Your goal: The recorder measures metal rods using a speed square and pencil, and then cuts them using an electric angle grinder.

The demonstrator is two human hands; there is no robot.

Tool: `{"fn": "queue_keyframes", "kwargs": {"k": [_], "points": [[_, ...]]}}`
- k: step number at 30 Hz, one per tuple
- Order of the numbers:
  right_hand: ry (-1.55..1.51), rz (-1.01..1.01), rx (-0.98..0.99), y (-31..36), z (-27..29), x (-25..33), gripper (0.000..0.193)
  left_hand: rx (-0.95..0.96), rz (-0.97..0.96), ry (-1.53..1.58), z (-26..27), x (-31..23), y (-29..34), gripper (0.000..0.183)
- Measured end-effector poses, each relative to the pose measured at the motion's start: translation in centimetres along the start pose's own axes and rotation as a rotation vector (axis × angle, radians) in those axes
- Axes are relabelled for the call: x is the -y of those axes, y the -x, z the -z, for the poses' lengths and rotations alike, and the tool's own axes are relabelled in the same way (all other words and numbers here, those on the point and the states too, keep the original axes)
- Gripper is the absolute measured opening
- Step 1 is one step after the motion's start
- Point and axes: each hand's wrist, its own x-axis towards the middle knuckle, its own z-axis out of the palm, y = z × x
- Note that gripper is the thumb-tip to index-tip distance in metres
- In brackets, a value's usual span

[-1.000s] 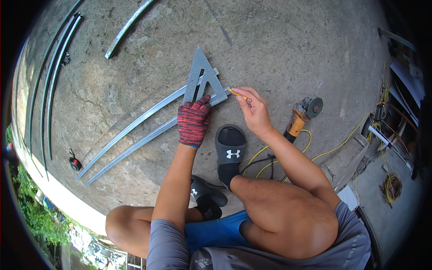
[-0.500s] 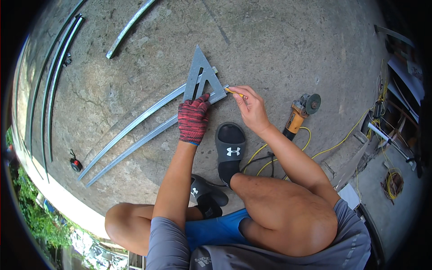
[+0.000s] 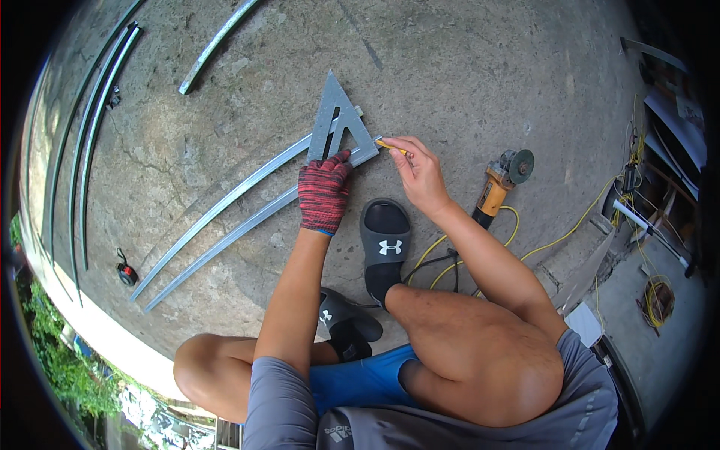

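A grey metal speed square [image 3: 323, 127] lies across the ends of two thin galvanized steel channels [image 3: 244, 189] on the concrete. My left hand [image 3: 324, 193], in a red-and-black knit glove, grips the square's near edge and presses it against the nearer channel. Its fingers are curled, and their undersides are hidden. Bare, my right hand [image 3: 425, 176] pinches a yellow pencil [image 3: 394, 147] just right of the square. The pencil's tip is at the end of the nearer channel, by the square's right corner; whether it touches the metal is too small to tell.
An orange angle grinder [image 3: 495, 191] with a yellow cord lies to the right. My sandalled foot [image 3: 386, 236] is just below the channels' ends. A tape measure [image 3: 127, 273] sits at the left, near long metal bars [image 3: 94, 127]. Another bar [image 3: 214, 49] lies farther off.
The pencil tip has shifted slightly away from me beside the square's right corner. My left hand still holds the square in place. The whole view has moved a little.
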Motion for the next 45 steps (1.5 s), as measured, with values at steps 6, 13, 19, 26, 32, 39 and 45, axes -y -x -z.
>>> {"fn": "queue_keyframes", "kwargs": {"k": [6,13,19,26,32,39,45], "points": [[0.023,0.012,-0.006,0.0,-0.1,0.2,0.019,0.014,0.008,0.012,-0.1,0.1,0.0,0.021],[0.045,-0.005,0.009,0.4,0.1,0.0,0.018,0.003,0.008,0.015,-0.3,0.2,0.0,0.02],[0.094,0.056,0.009,1.3,0.7,-0.8,0.017,-0.02,-0.003,0.017,-0.4,0.3,-0.2,0.018],[0.096,0.067,0.012,-0.7,0.2,0.1,0.017,-0.037,-0.013,0.026,-0.6,0.2,-0.2,0.016],[0.139,0.037,0.028,0.5,0.4,0.2,0.017,-0.015,0.0,-0.021,-0.4,0.0,-0.3,0.017],[0.116,0.013,-0.036,1.2,2.0,0.0,0.019,-0.015,-0.004,-0.007,0.4,0.4,0.5,0.018],[0.125,0.071,-0.056,-0.7,2.1,1.2,0.021,-0.136,0.002,-0.023,2.4,2.0,-2.0,0.017]]}}
